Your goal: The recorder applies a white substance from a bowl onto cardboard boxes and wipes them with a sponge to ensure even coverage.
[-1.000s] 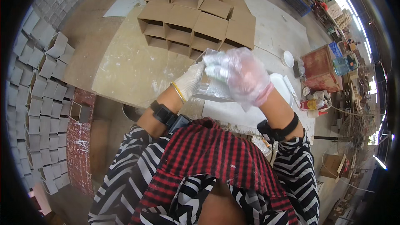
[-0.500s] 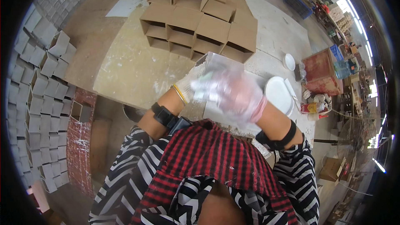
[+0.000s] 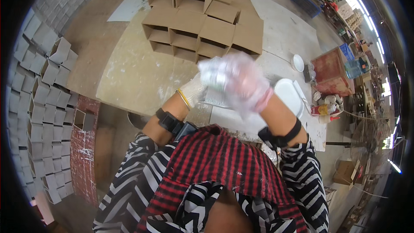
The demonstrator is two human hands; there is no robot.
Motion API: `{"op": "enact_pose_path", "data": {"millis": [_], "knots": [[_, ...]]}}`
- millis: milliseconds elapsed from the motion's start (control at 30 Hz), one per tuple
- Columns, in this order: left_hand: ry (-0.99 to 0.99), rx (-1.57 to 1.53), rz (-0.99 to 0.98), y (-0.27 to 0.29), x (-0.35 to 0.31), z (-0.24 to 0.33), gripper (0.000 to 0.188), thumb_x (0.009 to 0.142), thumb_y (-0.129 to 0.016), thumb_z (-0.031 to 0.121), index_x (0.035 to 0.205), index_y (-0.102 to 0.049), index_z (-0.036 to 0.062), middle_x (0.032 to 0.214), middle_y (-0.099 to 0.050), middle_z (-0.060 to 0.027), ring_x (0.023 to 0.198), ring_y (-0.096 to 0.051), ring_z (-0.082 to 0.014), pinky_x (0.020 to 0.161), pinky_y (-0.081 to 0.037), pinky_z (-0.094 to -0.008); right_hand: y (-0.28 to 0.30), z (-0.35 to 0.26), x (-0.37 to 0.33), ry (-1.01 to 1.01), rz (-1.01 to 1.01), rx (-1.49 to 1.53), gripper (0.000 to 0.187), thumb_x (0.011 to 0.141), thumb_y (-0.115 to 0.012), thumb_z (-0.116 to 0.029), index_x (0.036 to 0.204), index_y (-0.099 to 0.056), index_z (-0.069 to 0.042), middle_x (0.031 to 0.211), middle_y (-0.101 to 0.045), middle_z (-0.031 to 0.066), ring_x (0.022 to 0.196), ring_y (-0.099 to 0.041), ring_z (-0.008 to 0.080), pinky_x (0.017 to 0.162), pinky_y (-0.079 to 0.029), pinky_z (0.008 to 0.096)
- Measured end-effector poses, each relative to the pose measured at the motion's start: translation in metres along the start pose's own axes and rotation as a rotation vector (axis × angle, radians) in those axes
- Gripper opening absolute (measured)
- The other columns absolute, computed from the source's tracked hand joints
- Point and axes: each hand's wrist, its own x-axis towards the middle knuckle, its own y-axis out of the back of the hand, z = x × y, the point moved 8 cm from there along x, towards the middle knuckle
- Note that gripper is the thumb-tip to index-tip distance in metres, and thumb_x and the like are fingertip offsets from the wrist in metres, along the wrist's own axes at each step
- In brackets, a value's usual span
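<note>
My left hand, in a white knit glove with a yellow bangle at the wrist, grips a small open box over the near part of the table. Most of that box is hidden behind the right hand; a pale grey wall shows below it. My right hand, in a pink glove under a clear plastic one, reaches across the box. Motion smears its fingers, and a whitish blur lies at their tips. A white sheet lies beneath the hands.
Brown cardboard boxes stand stacked beyond my hands. To the right are a round white lid or plate, a white bowl and a red-brown cabinet. Many whitish boxes are piled at the left, beside a red, paint-spattered board.
My right hand has moved slightly left and up, across the box. The box's upper wall, visible before, is now covered by that hand. My left hand has hardly shifted.
</note>
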Motion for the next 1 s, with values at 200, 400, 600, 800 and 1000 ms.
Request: {"op": "enact_pose_path", "data": {"millis": [200,400,600,800,1000], "knots": [[0.018,-0.011,0.216,-0.001,-0.010,-0.004,0.037,0.105,-0.051,0.027,0.135,-0.057,0.0060,0.122,-0.067,-0.0089,0.108,-0.067,-0.0186,0.092,-0.058,-0.0359,0.033,0.053,-0.005,-0.469,0.183,0.077,0.031,0.094,-0.064,-0.026,0.117,-0.072,-0.006,0.115,-0.072,0.0137,0.107,-0.066,0.0340,0.092,-0.054,0.0388],[-0.134,0.107,0.137,-0.003,-0.014,0.017,0.035,0.106,-0.047,0.023,0.133,-0.058,0.0051,0.124,-0.066,-0.0091,0.110,-0.066,-0.0197,0.095,-0.057,-0.0357,-0.004,-0.007,-0.001,0.111,-0.137,-0.255,0.026,0.087,-0.064,-0.013,0.112,-0.073,-0.012,0.121,-0.071,0.0109,0.105,-0.068,0.0270,0.091,-0.054,0.0407],[-0.302,0.216,0.010,-0.016,-0.019,0.026,0.035,0.103,-0.052,0.020,0.134,-0.057,0.0054,0.124,-0.066,-0.0114,0.111,-0.066,-0.0210,0.096,-0.057,-0.0383,0.012,0.005,-0.005,0.126,0.033,-0.479,0.028,0.096,-0.061,-0.024,0.118,-0.071,-0.010,0.122,-0.070,0.0115,0.110,-0.066,0.0304,0.094,-0.053,0.0381],[-0.015,-0.216,0.028,-0.010,-0.015,0.019,0.039,0.106,-0.045,0.029,0.135,-0.057,0.0050,0.123,-0.068,-0.0105,0.102,-0.070,-0.0208,0.086,-0.061,-0.0357,-0.023,-0.023,-0.022,0.158,0.075,-0.204,0.032,0.078,-0.074,-0.013,0.110,-0.073,-0.009,0.118,-0.071,0.0109,0.099,-0.070,0.0293,0.081,-0.058,0.0415],[-0.132,-0.110,0.213,0.025,-0.003,0.035,0.039,0.106,-0.046,0.031,0.130,-0.061,0.0042,0.119,-0.069,-0.0122,0.105,-0.069,-0.0246,0.085,-0.059,-0.0400,-0.031,-0.036,-0.037,0.179,0.004,0.051,0.031,0.083,-0.070,-0.013,0.114,-0.074,-0.009,0.119,-0.071,0.0111,0.099,-0.070,0.0294,0.082,-0.057,0.0415]]}}
